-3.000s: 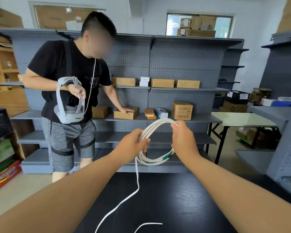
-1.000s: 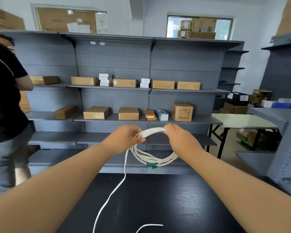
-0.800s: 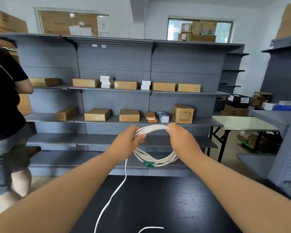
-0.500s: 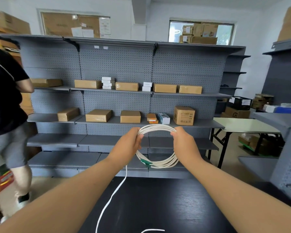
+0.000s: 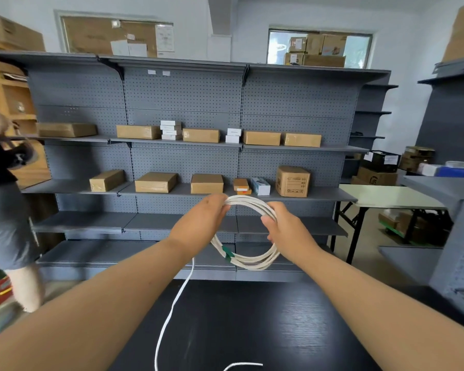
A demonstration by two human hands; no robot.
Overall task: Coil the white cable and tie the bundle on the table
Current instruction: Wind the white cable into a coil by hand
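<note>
While both bare forearms are stretching out over the table [image 5: 252,330], a black slab with a fine wood-grain texture, the white cable [image 5: 252,261] is hanging in the air above its far edge. It is gathered into a round bundle of several smooth, slightly cream loops. The left hand [image 5: 198,223] is gripping the top of the bundle, fingers curled round the strands. The right hand [image 5: 287,231] is clamping the upper right arc, thumb and fingers wrapped over the loops. A small green tab [image 5: 228,254] is sitting on the lower left curve of the coil. From under the left hand, one loose tail [image 5: 172,309] is dropping in a long thin line to the tabletop and running off the bottom of the view. Another short curved piece of cable is lying on the table near the lower edge. Behind, grey pegboard shelving [image 5: 185,97] is carrying flat brown cardboard boxes [image 5: 156,182]. A person [image 5: 0,210] in a black top and grey shorts is showing blurred at the left edge, and a pale folding table [image 5: 386,196] is standing at the right.
</note>
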